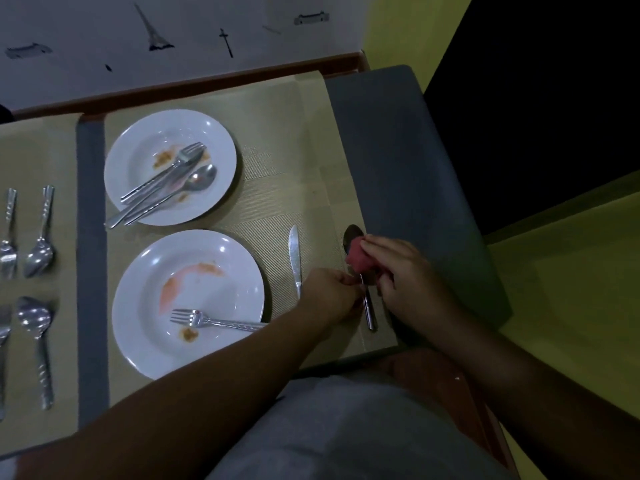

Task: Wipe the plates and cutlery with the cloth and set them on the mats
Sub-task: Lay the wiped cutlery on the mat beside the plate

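Spoon (369,310) sits at the right edge of the mat (277,188), bowl pointing far, handle near. The left grip (330,294) pinches its handle with curled fingers. The right grip (398,271) clutches a bunched red cloth (358,258) against the neck of the spoon, just below the bowl. A knife (295,258) lies on the mat just left of the hands, tip pointing far. Further left on the same mat sit two stained plates: the near plate (138,341) carries one fork (214,322), and the far plate (221,133) carries a fork, knife and spoon together. More forks and spoons lie on another mat (34,161) at the left side of the grey bench (398,150)
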`<act>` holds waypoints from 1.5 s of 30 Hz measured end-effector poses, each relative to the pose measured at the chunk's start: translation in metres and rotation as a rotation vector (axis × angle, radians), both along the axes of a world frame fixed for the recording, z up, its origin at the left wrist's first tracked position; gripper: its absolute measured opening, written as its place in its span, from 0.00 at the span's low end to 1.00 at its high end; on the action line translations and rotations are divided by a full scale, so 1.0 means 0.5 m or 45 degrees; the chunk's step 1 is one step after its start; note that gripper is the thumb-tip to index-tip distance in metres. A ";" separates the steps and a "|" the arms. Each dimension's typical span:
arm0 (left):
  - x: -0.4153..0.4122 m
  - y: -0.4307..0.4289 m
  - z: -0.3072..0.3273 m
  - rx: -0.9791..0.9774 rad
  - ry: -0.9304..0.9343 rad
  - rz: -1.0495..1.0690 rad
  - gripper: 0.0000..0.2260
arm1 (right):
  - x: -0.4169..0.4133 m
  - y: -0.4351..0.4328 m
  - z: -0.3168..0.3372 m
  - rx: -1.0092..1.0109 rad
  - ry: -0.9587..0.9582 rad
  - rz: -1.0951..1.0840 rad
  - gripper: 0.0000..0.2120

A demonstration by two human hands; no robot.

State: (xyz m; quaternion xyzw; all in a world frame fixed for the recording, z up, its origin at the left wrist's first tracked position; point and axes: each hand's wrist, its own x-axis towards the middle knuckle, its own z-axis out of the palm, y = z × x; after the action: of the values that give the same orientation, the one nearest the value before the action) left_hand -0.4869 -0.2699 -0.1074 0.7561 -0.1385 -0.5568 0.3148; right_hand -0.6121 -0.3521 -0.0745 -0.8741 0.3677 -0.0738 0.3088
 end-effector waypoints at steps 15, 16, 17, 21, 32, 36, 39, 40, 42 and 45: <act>0.133 0.208 0.116 -0.073 0.038 0.733 0.11 | 0.162 0.078 0.009 -0.014 -0.172 0.356 0.30; 0.143 0.231 0.117 -0.041 0.055 0.847 0.11 | 0.180 0.090 0.010 -0.016 -0.197 0.400 0.30; 0.152 0.253 0.116 -0.011 0.079 0.951 0.11 | 0.197 0.102 0.010 -0.019 -0.224 0.443 0.30; 0.168 0.314 0.093 0.100 0.229 1.226 0.09 | 0.250 0.143 0.009 -0.036 -0.321 0.587 0.31; 0.212 0.287 0.071 0.155 0.591 1.191 0.10 | 0.273 0.174 0.017 -0.002 -0.217 0.660 0.29; 0.228 0.296 0.099 0.122 0.375 1.054 0.07 | 0.281 0.178 0.037 0.145 -0.174 0.418 0.30; 0.250 0.322 0.119 0.055 0.290 0.908 0.07 | 0.298 0.182 0.047 0.226 -0.188 0.288 0.28; 0.258 0.332 0.125 0.027 0.303 0.881 0.08 | 0.307 0.186 0.050 0.252 -0.204 0.264 0.27; 0.271 0.351 0.139 -0.009 0.310 0.809 0.10 | 0.326 0.197 0.056 0.262 -0.241 0.258 0.26; 0.291 0.374 0.152 -0.029 0.280 0.707 0.13 | 0.354 0.223 0.066 0.121 -0.202 0.320 0.25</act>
State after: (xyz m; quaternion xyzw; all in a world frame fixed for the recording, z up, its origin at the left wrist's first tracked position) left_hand -0.3414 -0.0830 -0.0313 0.6966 0.1022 -0.5264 0.4766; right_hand -0.4348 -0.2403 -0.0415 -0.8890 0.2330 -0.0860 0.3846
